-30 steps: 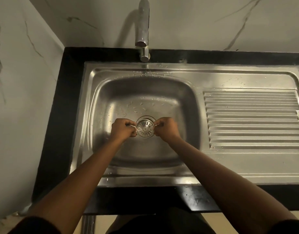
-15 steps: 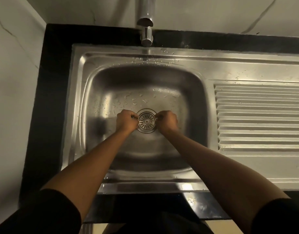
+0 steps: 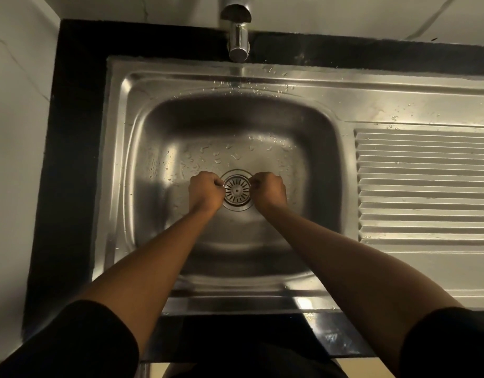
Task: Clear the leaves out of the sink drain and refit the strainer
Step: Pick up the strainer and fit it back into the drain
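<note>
A round slotted metal strainer [image 3: 237, 190] sits in the drain at the bottom of the steel sink basin [image 3: 312, 159]. My left hand [image 3: 205, 190] is curled tight against the strainer's left rim, and my right hand [image 3: 268, 189] is curled against its right rim. Both grip the strainer's edge with the fingertips, which are hidden under the knuckles. No leaves show in the basin or on the strainer. Water droplets dot the basin floor behind the drain.
A chrome tap [image 3: 237, 28] stands at the back, its spout above the basin's far edge. A ribbed draining board [image 3: 423, 184] lies to the right. A black counter [image 3: 71, 159] frames the sink, with a marble wall [image 3: 14, 132] on the left.
My head has moved closer and tilted down, so the sink fills more of the view. Both hands stay on the strainer's sides, pressed slightly lower into the drain.
</note>
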Motion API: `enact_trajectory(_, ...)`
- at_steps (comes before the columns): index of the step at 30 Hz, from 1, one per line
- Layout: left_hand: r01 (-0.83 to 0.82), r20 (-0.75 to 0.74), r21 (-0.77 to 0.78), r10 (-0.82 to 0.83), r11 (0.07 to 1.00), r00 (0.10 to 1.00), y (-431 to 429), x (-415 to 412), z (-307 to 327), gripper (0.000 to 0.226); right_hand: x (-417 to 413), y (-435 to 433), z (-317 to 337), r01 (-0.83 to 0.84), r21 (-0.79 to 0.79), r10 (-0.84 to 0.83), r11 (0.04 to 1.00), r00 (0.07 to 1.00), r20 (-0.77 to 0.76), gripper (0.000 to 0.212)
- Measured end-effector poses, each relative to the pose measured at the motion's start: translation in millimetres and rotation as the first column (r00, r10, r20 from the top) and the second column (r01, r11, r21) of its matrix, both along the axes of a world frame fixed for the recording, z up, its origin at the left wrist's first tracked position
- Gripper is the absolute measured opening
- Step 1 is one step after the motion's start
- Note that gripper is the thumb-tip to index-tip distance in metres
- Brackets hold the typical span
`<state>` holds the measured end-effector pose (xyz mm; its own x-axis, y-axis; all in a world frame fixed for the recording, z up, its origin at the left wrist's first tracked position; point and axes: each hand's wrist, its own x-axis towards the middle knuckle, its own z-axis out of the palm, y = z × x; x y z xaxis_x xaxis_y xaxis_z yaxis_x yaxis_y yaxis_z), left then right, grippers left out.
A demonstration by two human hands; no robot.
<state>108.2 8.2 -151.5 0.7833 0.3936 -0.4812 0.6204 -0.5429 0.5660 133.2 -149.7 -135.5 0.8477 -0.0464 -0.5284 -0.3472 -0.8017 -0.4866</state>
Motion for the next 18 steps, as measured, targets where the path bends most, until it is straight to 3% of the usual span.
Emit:
enact_trajectory(8, 0.040, 0.039, 0.027, -0.041, 0.999, 0.998, -1.0, -5.1, 6.9, 0.018, -3.9, 2.1, 2.2, -0.018, 0.012, 0.018, 1.000, 1.000, 0.018, 0.029)
enact_trajectory(18, -0.006, 0.165, -0.054, 0.014, 0.999, 0.986, 10.4, -10.9, 42.7, 0.015, -13.7, -13.5, 25.7, 0.011, 0.091, -0.019, 0.996, 0.997, 0.080, 0.027)
